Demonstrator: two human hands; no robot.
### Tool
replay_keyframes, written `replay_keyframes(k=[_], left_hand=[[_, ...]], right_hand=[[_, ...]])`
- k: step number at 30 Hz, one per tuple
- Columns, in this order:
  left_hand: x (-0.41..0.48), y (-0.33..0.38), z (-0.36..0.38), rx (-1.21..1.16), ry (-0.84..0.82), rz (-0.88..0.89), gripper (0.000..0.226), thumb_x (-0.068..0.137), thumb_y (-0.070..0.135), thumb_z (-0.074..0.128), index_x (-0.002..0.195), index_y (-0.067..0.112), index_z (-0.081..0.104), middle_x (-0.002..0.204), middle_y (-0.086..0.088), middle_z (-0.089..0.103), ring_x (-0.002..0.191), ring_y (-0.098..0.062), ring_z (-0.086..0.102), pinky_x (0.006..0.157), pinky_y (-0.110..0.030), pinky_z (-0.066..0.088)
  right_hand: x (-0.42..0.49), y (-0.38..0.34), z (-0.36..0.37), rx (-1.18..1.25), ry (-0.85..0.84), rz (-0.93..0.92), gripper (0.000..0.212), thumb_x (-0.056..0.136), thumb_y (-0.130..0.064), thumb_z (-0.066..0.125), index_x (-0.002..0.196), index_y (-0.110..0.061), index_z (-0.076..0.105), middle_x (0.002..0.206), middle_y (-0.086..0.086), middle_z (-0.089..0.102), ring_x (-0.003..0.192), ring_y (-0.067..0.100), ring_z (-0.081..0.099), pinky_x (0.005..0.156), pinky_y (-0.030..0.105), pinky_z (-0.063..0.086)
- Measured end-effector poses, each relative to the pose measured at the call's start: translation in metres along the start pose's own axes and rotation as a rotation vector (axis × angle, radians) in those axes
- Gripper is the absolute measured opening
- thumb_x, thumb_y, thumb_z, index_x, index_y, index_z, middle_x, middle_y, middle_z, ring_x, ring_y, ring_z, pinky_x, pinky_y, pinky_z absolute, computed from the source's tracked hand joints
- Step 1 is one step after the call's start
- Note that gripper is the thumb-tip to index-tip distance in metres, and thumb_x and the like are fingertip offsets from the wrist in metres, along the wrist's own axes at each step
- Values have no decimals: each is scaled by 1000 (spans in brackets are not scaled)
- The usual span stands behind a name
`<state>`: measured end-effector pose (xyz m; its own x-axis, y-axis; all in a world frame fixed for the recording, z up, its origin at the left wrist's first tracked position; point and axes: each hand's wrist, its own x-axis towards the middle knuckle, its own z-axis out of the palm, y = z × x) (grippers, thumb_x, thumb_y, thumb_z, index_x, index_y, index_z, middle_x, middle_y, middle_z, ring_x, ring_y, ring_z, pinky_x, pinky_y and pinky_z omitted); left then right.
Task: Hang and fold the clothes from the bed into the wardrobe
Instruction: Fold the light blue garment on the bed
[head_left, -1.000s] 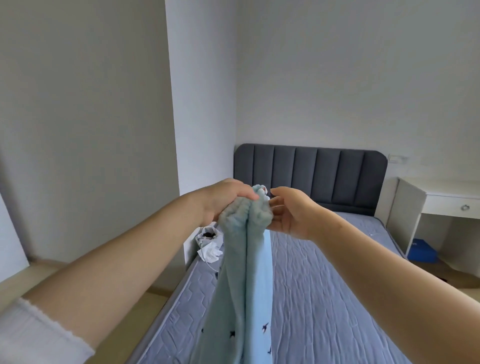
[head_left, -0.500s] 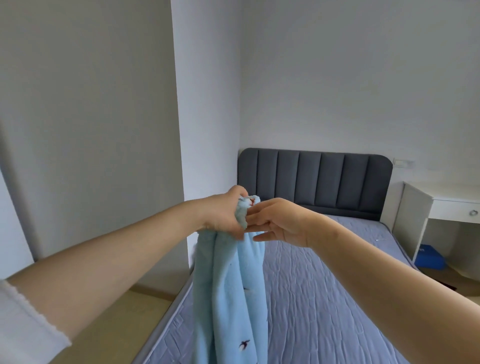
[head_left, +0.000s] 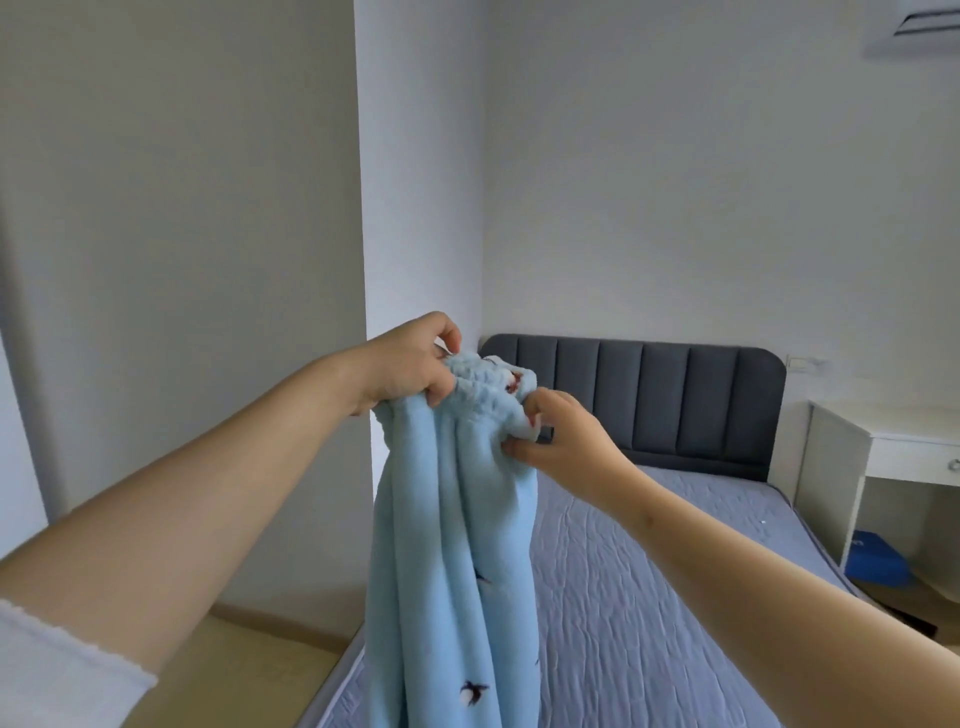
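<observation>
A light-blue fleece garment (head_left: 452, 545) hangs lengthwise straight down over the bed's (head_left: 649, 571) left edge from its gathered top band, with the left grip (head_left: 410, 364) clenched on one end, the right grip (head_left: 566, 441) pinching the other just beside it, and both arms outstretched.

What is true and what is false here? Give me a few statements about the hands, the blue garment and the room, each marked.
1. The left hand and the right hand both grip the garment. True.
2. The bed has a dark grey headboard. True.
3. The garment lies flat on the bed. False: it hangs from the hands.
4. The garment is plain. False: it bears small dark marks.
5. A white desk stands beside the bed. True.
</observation>
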<state>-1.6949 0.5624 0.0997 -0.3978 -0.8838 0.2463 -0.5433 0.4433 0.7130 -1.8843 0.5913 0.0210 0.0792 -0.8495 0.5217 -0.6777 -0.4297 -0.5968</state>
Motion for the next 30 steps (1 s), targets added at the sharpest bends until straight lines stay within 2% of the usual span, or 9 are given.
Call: replay_keyframes(k=[4,8,11,16,18,20,24,28,30], left_hand=[[6,24,-16,234,66,152,37,72,-9,46,77,27,40,72,2,43,58,-15,33,49,-24,28],[6,42,-26,454,25,247,38,75,-4,42,77,34,41,86,7,49,68,-10,40,58,-24,33],[6,43,-18,404,-30,265,44,71,-7,41,74,37,46,88,6,56,76,-15,47,64,-27,39],[15,40,-11,249,100,187,34,68,-6,49,76,27,43,80,0,50,65,-18,42,59,-28,36],[16,39,-12,213,112,163,35,66,-7,50,76,25,42,77,1,47,63,-17,38,54,-25,32],[11,39,-13,148,81,166,33,58,-2,52,74,25,43,72,2,44,60,-17,35,51,-23,29],[-1,34,-6,298,-68,237,32,55,15,49,79,36,46,79,-1,53,60,-13,39,51,-23,34],[-4,15,3,625,-186,191,44,78,17,50,110,46,41,91,-1,58,76,-15,52,66,-28,44],[-5,7,7,645,-144,212,33,79,15,47,94,43,45,86,3,59,80,-15,54,68,-29,46]], right_hand=[[14,-19,-27,263,217,4,28,80,-3,53,64,-22,39,57,-7,41,47,2,35,42,13,30],[22,-47,-60,512,388,-73,27,84,-6,59,66,-21,45,51,-6,39,47,7,31,43,19,25],[20,-61,-76,367,404,-152,22,86,-26,65,70,-24,50,47,-9,40,45,8,30,43,18,25],[2,-52,-54,225,70,-157,22,76,-34,73,88,-29,56,96,-13,53,90,-1,50,78,15,40],[1,-38,-46,-63,21,-120,44,69,-35,80,104,-27,54,126,-12,41,121,11,34,98,25,30],[-1,-32,-46,-188,-16,-58,43,66,-34,81,92,-26,48,135,-3,34,122,15,28,96,26,29],[4,-28,-52,-81,-4,89,27,65,-12,77,74,-16,51,77,-2,52,79,16,47,59,23,38],[7,-29,-58,271,90,209,28,63,10,64,68,-16,55,69,1,54,69,20,53,62,30,45],[5,-30,-56,305,35,189,31,63,12,64,70,-17,57,70,1,55,70,19,54,63,30,47]])
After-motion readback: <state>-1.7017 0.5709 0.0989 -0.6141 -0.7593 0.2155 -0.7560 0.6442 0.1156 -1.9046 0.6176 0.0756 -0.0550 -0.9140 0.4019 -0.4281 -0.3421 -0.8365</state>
